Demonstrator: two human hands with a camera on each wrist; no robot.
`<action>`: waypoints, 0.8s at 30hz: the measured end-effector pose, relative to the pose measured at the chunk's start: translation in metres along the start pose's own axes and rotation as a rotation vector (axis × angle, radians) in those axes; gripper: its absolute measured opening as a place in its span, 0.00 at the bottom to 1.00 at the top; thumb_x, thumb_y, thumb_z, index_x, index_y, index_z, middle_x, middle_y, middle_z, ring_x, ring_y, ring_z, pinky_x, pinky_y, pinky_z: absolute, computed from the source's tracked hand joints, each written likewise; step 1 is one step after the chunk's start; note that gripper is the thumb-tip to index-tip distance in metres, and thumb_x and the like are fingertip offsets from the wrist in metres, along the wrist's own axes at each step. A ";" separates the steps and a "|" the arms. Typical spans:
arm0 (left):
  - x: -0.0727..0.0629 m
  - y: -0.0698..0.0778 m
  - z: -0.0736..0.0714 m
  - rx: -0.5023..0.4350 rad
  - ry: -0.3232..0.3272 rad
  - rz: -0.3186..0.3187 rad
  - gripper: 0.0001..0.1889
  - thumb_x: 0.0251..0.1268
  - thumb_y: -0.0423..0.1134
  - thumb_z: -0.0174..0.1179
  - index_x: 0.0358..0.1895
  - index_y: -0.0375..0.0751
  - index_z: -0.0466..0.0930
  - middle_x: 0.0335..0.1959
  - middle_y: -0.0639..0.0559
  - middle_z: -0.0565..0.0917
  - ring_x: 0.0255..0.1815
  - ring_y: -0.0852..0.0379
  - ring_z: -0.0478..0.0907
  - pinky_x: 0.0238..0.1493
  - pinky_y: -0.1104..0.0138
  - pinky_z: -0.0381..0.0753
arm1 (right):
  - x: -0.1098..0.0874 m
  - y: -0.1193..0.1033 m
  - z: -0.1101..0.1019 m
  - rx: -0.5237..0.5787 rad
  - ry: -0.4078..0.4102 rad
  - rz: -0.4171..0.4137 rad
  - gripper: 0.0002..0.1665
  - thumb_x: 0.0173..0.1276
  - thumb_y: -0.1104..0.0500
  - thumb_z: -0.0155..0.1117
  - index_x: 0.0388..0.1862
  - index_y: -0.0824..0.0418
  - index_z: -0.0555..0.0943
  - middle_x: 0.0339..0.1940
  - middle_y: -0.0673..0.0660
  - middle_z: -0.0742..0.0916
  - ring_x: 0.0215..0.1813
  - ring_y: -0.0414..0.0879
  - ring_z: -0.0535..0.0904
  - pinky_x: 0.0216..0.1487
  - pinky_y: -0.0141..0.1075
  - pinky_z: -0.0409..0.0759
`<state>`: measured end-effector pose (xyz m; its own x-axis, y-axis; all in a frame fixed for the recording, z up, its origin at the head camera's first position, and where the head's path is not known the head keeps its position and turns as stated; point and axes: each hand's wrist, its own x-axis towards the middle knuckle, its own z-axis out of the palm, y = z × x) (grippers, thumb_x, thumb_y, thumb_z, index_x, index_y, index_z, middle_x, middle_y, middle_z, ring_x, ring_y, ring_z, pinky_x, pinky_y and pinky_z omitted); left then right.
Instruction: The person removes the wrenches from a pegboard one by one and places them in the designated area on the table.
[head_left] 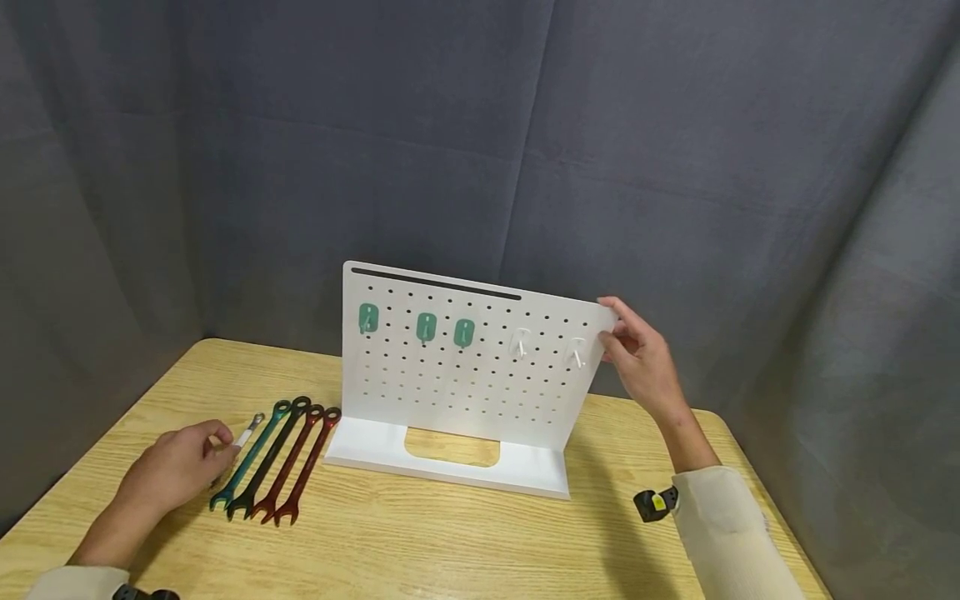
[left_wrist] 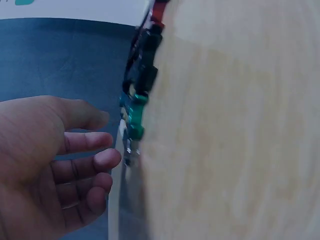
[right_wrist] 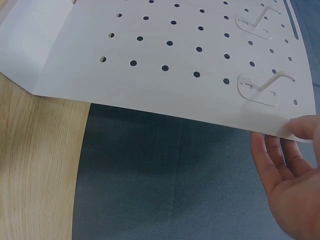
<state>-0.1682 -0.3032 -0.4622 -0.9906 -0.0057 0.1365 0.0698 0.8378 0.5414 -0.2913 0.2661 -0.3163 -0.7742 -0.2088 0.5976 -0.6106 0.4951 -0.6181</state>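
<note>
A white pegboard (head_left: pixel 420 418) stands on its flat base, and my right hand (head_left: pixel 645 367) pinches its upper right edge. In the right wrist view the thumb lies on the board's front, and the fingers (right_wrist: pixel 267 162) reach behind. My left hand (head_left: pixel 176 467) hovers beside a small silver wrench (head_left: pixel 245 435), its fingers loosely bent and holding nothing. In the left wrist view a gap shows between the fingertips (left_wrist: pixel 107 157) and the wrenches. To the right of the silver one lie a teal wrench (head_left: pixel 258 457), a black wrench (head_left: pixel 272 454) and two red wrenches (head_left: pixel 307 467).
Three green hooks (head_left: pixel 426 327) sit on the board's left and middle. Two white hooks (head_left: pixel 521 343) are on its right part. The board and wrenches are on a wooden table (head_left: pixel 420 542), with a grey curtain (head_left: pixel 375 150) behind.
</note>
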 end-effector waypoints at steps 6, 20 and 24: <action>0.002 0.022 -0.005 -0.012 0.048 0.072 0.12 0.78 0.43 0.58 0.49 0.38 0.83 0.29 0.53 0.79 0.20 0.55 0.70 0.17 0.60 0.67 | 0.000 -0.003 -0.002 0.003 -0.012 -0.003 0.29 0.75 0.73 0.61 0.72 0.60 0.74 0.43 0.66 0.83 0.42 0.58 0.83 0.42 0.28 0.84; 0.012 0.089 0.002 -0.095 0.035 0.364 0.22 0.76 0.43 0.63 0.66 0.39 0.77 0.60 0.42 0.81 0.57 0.40 0.80 0.52 0.44 0.81 | -0.006 -0.004 -0.004 -0.057 -0.058 0.024 0.43 0.75 0.69 0.63 0.84 0.52 0.59 0.62 0.68 0.80 0.60 0.63 0.80 0.58 0.46 0.82; 0.015 0.101 0.011 -0.097 0.013 0.420 0.24 0.77 0.46 0.61 0.69 0.40 0.76 0.63 0.43 0.80 0.63 0.42 0.77 0.59 0.44 0.78 | -0.013 -0.002 -0.007 -0.045 -0.073 0.043 0.48 0.76 0.63 0.65 0.86 0.47 0.50 0.69 0.66 0.75 0.68 0.64 0.74 0.66 0.62 0.71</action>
